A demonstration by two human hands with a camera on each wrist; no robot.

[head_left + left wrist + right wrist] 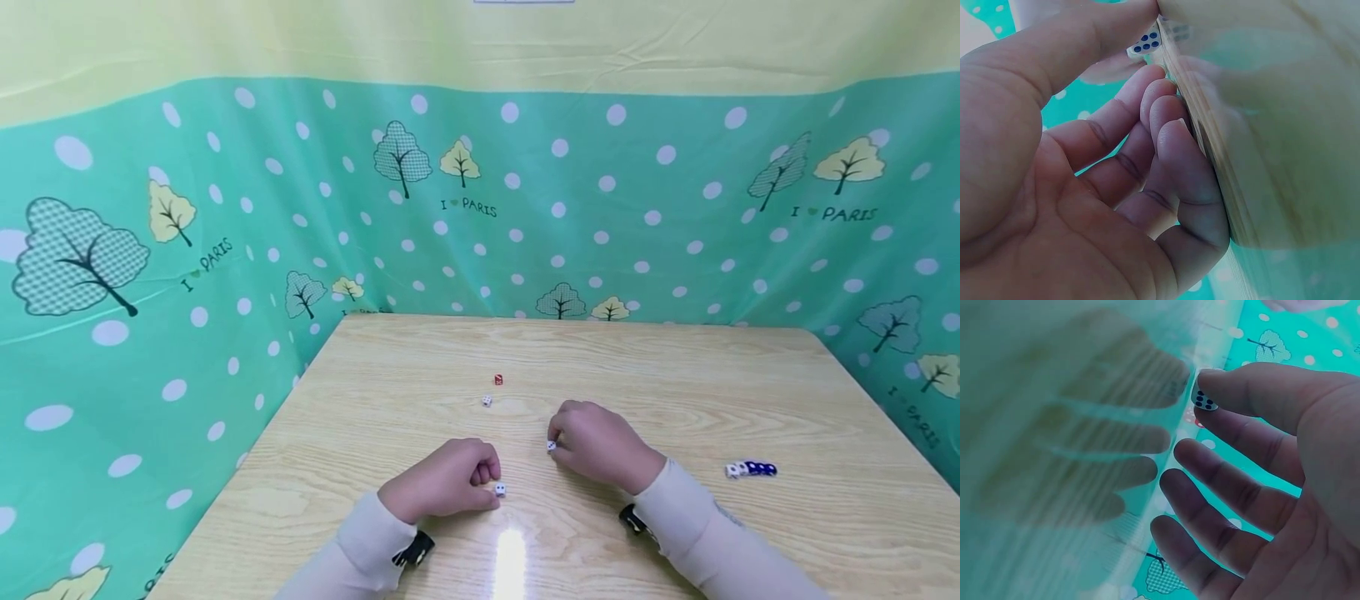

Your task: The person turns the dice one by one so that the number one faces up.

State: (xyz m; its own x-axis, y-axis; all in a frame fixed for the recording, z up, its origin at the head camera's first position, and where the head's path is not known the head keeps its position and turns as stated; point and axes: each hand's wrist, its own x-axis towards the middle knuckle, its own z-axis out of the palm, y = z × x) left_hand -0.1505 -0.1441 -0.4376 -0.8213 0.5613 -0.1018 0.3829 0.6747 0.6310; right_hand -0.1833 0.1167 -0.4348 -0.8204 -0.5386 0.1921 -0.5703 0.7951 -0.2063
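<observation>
My left hand (450, 479) rests low at the front middle of the wooden table, a white die (500, 489) at its thumb and index fingertips. In the left wrist view that die (1146, 44) shows dark pips just past the thumb, and the other fingers curl against the tabletop. My right hand (603, 446), farther back, pinches a second white die (551, 446) between thumb and index finger. The right wrist view shows this die (1203, 400) under the thumb tip, with the remaining fingers spread loosely.
Behind the hands lie a red die (498, 380) and another white die (487, 401). To the right, a short row of white and blue dice (750, 469) sits side by side. A green patterned cloth (585, 225) hangs around the table (675, 358).
</observation>
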